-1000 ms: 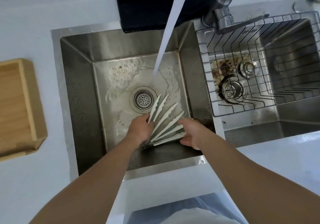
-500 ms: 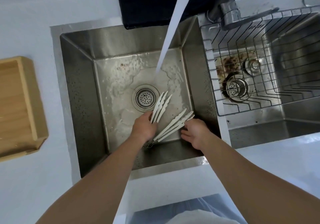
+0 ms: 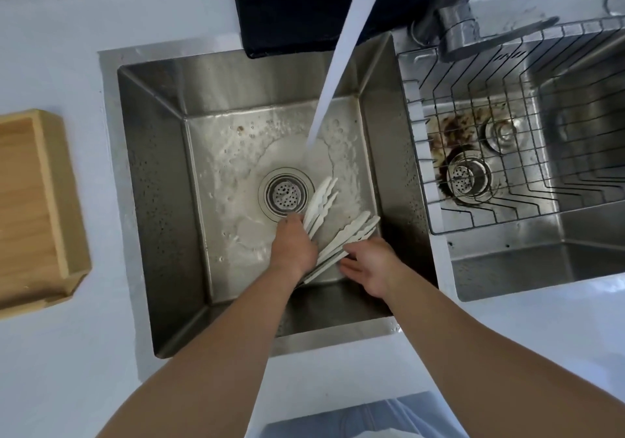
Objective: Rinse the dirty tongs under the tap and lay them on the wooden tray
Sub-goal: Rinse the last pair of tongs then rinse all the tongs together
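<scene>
Down in the sink [image 3: 159,201], left hand [image 3: 293,246] grips the tongs [image 3: 341,234] – right hand [image 3: 370,265] open alongside – I'd lift those tips into the stream [image 3: 333,72], they're sitting just short of it.

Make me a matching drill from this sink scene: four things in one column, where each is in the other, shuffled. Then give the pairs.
Things:
1. tongs
2. wooden tray
3. wire rack
4. dark cloth

Places:
A. in the right basin
B. on the counter, left of the sink
C. behind the left basin, at its far edge
D. in the left basin, between the left hand and right hand

Pairs: 1-D, 2-B, 3-A, 4-C
</scene>
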Demonstrator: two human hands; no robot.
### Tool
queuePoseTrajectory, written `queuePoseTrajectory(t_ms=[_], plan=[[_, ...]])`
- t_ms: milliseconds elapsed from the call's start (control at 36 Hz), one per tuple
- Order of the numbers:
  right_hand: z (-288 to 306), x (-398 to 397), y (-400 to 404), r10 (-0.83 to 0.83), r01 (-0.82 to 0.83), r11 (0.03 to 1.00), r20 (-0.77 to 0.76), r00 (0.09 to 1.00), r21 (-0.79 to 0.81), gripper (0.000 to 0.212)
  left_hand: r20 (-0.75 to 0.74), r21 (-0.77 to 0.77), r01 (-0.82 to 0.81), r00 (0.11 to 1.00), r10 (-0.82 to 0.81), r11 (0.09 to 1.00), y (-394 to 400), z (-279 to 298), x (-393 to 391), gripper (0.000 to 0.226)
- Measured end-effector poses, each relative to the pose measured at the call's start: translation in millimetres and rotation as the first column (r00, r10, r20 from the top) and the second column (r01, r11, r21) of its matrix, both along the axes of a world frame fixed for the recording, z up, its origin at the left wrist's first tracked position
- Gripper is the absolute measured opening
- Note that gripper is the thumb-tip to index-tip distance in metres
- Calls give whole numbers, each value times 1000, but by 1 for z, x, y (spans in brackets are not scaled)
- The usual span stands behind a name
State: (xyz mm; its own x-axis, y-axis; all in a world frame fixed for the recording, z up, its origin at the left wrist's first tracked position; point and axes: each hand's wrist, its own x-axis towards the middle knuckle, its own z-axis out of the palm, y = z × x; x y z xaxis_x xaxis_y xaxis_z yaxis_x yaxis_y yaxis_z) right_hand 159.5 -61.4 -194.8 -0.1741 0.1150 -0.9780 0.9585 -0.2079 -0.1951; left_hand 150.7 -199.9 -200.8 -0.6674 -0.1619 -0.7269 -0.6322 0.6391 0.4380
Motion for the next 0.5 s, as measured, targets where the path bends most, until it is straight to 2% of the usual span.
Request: queuePoseTrajectory(t_ms=[111,389,500], plan=[[3,-2,-1,-30,30,999,-35,999,24,36,36,65,4,999,-6,998,-4,4,0,36],[6,-5,-9,-27,43,991,-123,992,129,57,56,240,-52,998,39,969,-28,5,-3,51],[10,-5,-9,-45,59,994,-149,988,93,55,53,312,-97,995,85,945,-34,7,-3,58]])
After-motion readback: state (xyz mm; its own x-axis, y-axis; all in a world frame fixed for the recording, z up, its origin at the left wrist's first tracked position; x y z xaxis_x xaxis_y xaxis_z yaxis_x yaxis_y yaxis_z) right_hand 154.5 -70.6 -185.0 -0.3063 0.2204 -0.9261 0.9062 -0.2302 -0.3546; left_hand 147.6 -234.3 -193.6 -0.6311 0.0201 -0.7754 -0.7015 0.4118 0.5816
